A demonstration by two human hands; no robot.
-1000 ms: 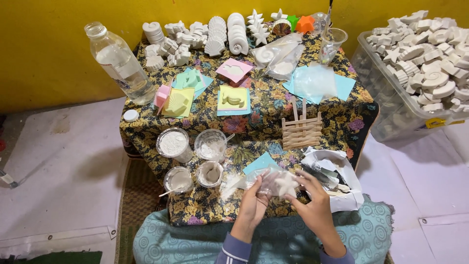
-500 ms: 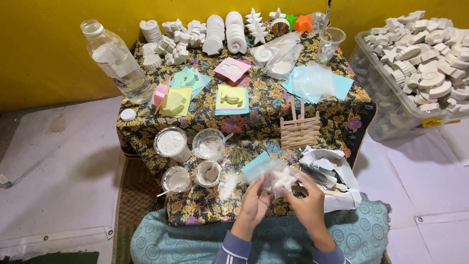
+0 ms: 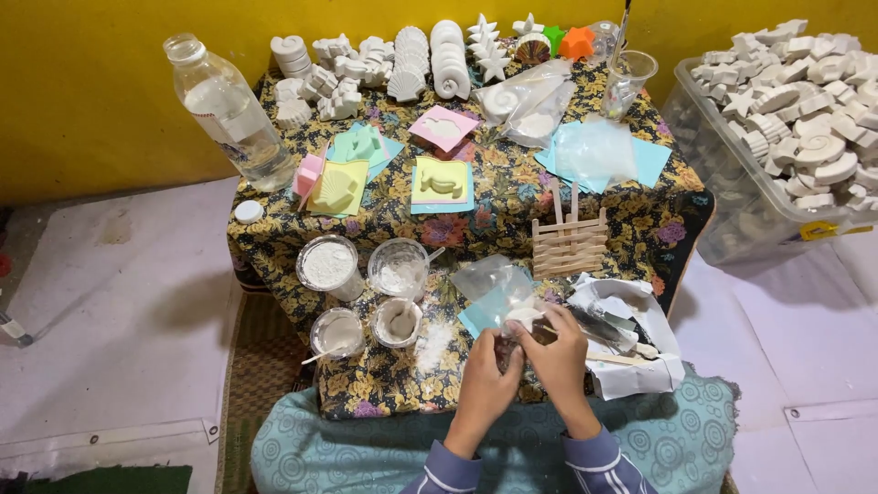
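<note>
Both hands are closing on one small white plaster piece (image 3: 524, 317) wrapped in a clear plastic bag (image 3: 494, 284): the left hand (image 3: 487, 373) is pinching it from 7 o'clock, the right hand (image 3: 555, 348) is clasping it from 4 o'clock, fingers curled. The piece is sitting at the near edge of the flower-patterned table (image 3: 476, 229), above a blue sheet. At 9 o'clock from the hands, four cups of white powder and paste (image 3: 366, 293) are standing close together. At 3 o'clock, crumpled white paper (image 3: 640, 338) is lying with tools on it. At 12 o'clock, a small stick fence (image 3: 569, 242) is lying flat. Farther back, coloured moulds (image 3: 439, 178) and rows of white casts (image 3: 393, 64) are sitting. A clear bottle (image 3: 229, 110) is leaning at 10 o'clock. A clear bin of casts (image 3: 786, 119) is standing at 2 o'clock.
</note>
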